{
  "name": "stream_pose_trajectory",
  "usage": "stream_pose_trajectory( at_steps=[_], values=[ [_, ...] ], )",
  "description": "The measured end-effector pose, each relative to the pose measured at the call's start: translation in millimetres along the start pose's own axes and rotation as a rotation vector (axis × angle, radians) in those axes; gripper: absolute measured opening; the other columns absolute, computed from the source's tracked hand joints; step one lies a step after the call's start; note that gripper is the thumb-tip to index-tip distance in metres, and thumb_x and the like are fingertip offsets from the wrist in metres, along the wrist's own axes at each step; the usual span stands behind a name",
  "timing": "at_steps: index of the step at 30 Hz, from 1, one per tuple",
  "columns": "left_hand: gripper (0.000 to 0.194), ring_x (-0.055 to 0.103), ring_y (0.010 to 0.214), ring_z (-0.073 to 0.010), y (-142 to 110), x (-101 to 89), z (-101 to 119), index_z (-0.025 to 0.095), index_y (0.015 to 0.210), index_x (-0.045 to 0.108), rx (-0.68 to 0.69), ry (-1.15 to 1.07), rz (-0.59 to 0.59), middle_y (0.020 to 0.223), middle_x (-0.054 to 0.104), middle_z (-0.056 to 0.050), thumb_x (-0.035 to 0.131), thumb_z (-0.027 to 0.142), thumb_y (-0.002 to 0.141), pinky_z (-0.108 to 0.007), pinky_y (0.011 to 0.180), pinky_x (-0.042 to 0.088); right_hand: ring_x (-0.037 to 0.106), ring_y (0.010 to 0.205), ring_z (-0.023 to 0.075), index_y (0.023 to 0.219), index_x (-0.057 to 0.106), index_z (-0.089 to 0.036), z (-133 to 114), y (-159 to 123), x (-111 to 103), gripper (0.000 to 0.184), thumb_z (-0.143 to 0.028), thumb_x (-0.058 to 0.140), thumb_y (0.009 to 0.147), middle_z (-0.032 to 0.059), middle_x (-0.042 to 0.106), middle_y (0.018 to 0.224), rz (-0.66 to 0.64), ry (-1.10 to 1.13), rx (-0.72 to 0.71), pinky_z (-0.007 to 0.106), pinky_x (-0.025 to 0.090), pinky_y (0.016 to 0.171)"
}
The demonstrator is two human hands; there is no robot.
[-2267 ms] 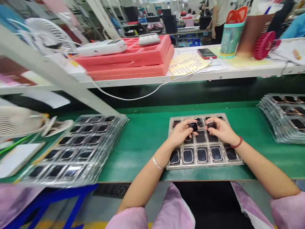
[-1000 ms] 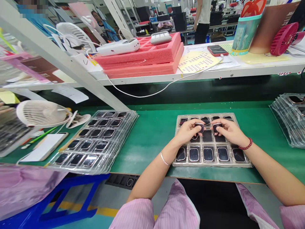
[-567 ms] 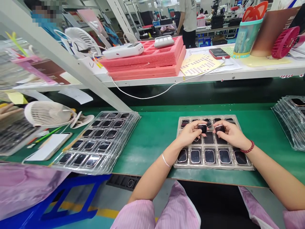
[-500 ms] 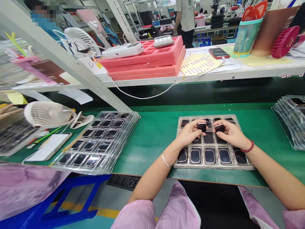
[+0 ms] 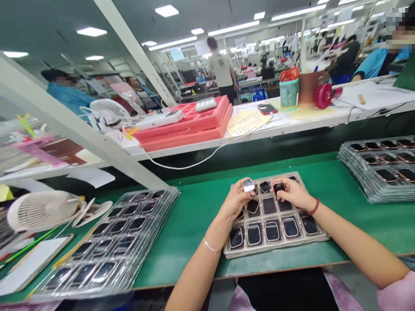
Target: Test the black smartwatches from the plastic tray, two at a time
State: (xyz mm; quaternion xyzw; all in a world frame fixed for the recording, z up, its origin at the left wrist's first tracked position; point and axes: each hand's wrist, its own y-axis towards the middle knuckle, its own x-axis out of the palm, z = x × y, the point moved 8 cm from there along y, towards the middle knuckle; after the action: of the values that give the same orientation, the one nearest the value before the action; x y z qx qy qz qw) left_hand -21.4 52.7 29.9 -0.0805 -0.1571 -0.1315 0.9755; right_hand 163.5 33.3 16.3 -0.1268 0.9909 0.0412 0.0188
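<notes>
My left hand (image 5: 236, 199) pinches a smartwatch case (image 5: 249, 185), its screen bright with reflected light, above the back left of a clear plastic tray (image 5: 275, 248). My right hand (image 5: 293, 192) grips a second, dark smartwatch case (image 5: 278, 187) over the tray's back right. Square watch cases with dark screens fill the front row, among them one watch case (image 5: 271, 231) near its middle. Another watch case (image 5: 253, 206) sits tilted in the second row. One pocket (image 5: 269, 205) beside it shows no case. My hands hide part of the back rows.
Stacked trays of watch cases (image 5: 129, 222) stand at left, and another tray stack (image 5: 378, 172) at right. A shelf (image 5: 201, 149) above the bench carries red foam (image 5: 184, 129), a phone (image 5: 267, 109), and a cup (image 5: 289, 93). A white fan (image 5: 45, 210) lies far left. Other people are beyond.
The camera view has tilted up and turned right, showing more of the room and the right stack. My left hand's watch case has turned so its screen catches light; both hands still hold cases.
</notes>
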Motion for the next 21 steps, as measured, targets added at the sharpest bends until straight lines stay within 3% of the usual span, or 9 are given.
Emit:
stream_pose_trajectory(
  at_steps=[3,5,8,10,13,17,21],
  values=[
    [0.064,0.061,0.064,-0.0065,-18.1,10.1,31.2,0.018,0.115,0.053,0.041,-0.031,0.023,0.095,0.066,-0.002,0.074,0.007,0.056,-0.015,0.055,0.044,0.065,0.06,0.0109,0.104,0.056,-0.017,0.9,2.1,-2.8,0.036,-0.018,0.061,0.069,0.0055,0.072,0.094,0.025,0.103,-0.001,0.022,0.052,0.051],
    [0.064,0.06,0.061,-0.0051,-43.7,38.1,45.2,0.021,0.117,0.052,0.077,-0.092,-0.091,0.095,0.066,-0.001,0.076,0.007,0.059,-0.014,0.054,0.044,0.065,0.059,0.01,0.105,0.057,-0.018,-0.2,2.0,-3.8,0.036,-0.02,0.064,0.069,0.005,0.073,0.093,0.028,0.134,-0.018,0.021,0.053,0.051],
    [0.056,0.057,0.05,-0.0031,-95.9,110.3,40.2,0.023,0.113,0.055,0.036,-0.279,-0.508,0.091,0.065,-0.001,0.076,0.007,0.063,-0.013,0.048,0.043,0.065,0.06,0.0106,0.108,0.059,-0.018,-0.8,0.6,-8.0,0.038,-0.022,0.068,0.071,0.0057,0.074,0.093,0.042,0.164,-0.019,0.022,0.054,0.051],
    [0.052,0.059,0.048,-0.007,-131.0,155.0,31.0,0.021,0.114,0.056,-0.014,-0.406,-0.803,0.089,0.065,-0.004,0.075,0.016,0.065,-0.016,0.045,0.045,0.067,0.063,0.012,0.112,0.059,-0.019,0.2,-0.1,-13.6,0.039,-0.026,0.069,0.074,0.0075,0.074,0.097,0.057,0.212,0.013,0.023,0.055,0.053],
    [0.054,0.062,0.053,-0.0119,-161.9,191.2,16.8,0.015,0.115,0.059,-0.139,-0.376,-1.042,0.085,0.065,-0.008,0.076,0.028,0.065,-0.021,0.049,0.05,0.071,0.079,0.016,0.121,0.059,-0.021,-5.1,-1.5,-20.6,0.041,-0.036,0.065,0.083,0.0102,0.071,0.113,0.039,0.337,0.064,0.025,0.059,0.059],
    [0.052,0.066,0.063,-0.0159,-175.2,192.0,18.6,0.011,0.111,0.066,-0.191,-0.174,-1.135,0.083,0.067,-0.009,0.075,0.032,0.065,-0.025,0.06,0.056,0.069,0.099,0.0203,0.127,0.058,-0.026,-43.5,-14.5,-17.4,0.039,-0.041,0.058,0.09,0.0092,0.065,0.127,-0.061,0.448,0.045,0.029,0.061,0.068],
    [0.041,0.063,0.056,-0.0116,-161.3,156.0,39.7,0.017,0.113,0.062,-0.008,-0.275,-0.928,0.086,0.066,-0.007,0.068,0.028,0.075,-0.021,0.05,0.053,0.068,0.098,0.0229,0.119,0.064,-0.029,-105.8,-52.0,5.3,0.034,-0.04,0.066,0.086,0.0077,0.066,0.12,-0.177,0.503,-0.025,0.028,0.061,0.064]
  ],
)
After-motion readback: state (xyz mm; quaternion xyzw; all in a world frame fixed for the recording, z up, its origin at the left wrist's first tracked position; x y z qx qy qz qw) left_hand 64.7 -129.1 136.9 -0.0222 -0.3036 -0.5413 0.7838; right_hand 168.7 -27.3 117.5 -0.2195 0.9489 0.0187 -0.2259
